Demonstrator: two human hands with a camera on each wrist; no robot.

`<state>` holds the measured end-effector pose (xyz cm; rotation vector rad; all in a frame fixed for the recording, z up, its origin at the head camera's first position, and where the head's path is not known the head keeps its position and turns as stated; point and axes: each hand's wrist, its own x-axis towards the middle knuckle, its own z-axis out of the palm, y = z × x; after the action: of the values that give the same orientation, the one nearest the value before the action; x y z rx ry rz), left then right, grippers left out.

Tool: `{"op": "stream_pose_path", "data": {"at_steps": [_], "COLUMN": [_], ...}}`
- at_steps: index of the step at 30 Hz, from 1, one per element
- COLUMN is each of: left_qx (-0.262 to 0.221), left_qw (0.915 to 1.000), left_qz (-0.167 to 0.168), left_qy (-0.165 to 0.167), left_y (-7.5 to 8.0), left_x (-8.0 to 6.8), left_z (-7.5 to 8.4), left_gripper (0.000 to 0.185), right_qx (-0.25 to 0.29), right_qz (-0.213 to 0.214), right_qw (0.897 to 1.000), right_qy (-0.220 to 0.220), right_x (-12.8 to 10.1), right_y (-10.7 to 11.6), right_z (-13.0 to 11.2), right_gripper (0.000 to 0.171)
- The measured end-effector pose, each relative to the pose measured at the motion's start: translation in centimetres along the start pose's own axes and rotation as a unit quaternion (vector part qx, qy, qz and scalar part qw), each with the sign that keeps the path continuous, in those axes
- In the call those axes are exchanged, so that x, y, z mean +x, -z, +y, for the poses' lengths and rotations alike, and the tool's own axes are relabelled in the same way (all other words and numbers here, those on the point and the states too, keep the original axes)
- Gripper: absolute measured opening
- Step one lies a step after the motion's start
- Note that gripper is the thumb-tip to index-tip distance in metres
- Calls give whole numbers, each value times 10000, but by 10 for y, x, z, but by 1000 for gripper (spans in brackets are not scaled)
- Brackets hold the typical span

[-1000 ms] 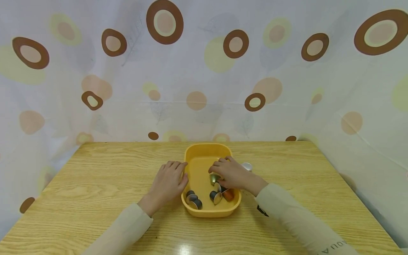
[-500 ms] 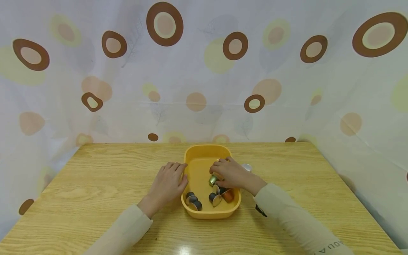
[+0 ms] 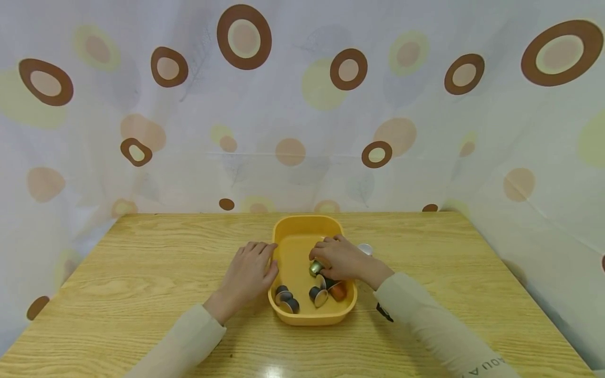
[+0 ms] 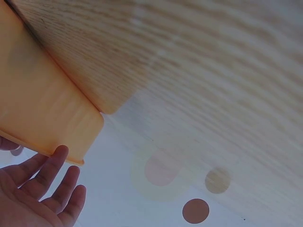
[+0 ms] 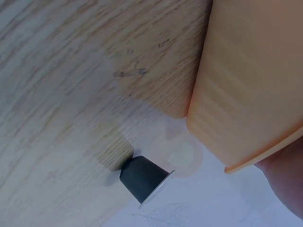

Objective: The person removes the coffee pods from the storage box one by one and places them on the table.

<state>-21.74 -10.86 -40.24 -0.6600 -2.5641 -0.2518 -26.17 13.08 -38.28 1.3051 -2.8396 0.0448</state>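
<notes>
A yellow tray (image 3: 302, 226) sits mid-table with several coffee capsules (image 3: 288, 299) at its near end. My right hand (image 3: 337, 258) reaches into the tray from the right and pinches a green-gold capsule (image 3: 315, 268). My left hand (image 3: 250, 270) rests flat on the table against the tray's left rim, fingers straight; the left wrist view shows its fingers (image 4: 45, 182) by the tray's wall (image 4: 38, 109). Another dark capsule (image 5: 142, 178) lies on the table outside the tray's right wall (image 5: 246, 85), seen from the head camera as a silver capsule (image 3: 365, 248).
The wooden table (image 3: 142, 262) is walled on three sides by a white curtain with brown and yellow circles (image 3: 293, 105). Bare wood lies to the left and right of the tray.
The right hand has closed a little round the green-gold capsule and drawn it slightly nearer. The left hand has stayed put.
</notes>
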Motion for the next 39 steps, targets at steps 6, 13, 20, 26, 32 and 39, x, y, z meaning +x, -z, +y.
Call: {"op": "stream_pose_path", "data": {"at_steps": [6,13,20,26,32,39], "left_qx": [-6,4,-61,-66,-44,-56], "left_qw": [10000,10000,10000,10000,10000,10000], "left_qz": [-26,34,42,0,-16,17], "left_qy": [43,14,20,35,46,19], "left_y": [0,-1,0,-1,-1,-2], "left_x": [0,1,1,1,1,0], "left_z": [0,0,0,0,0,0], "left_gripper": [33,33,33,34,33,34], "right_qx": [0,120,188,264,254,212], "right_qz": [-38,-83,-90,25,199,364], "right_qw": [10000,9998,9996,9995,9995,9991], "right_qy": [9,-93,-165,-153,-76,-56], "right_x": [1,2,2,1,-2,-6], "right_y": [0,0,1,3,7,12], "right_z": [0,0,-1,-1,-1,0], "right_gripper": [25,22,22,23,23,30]}}
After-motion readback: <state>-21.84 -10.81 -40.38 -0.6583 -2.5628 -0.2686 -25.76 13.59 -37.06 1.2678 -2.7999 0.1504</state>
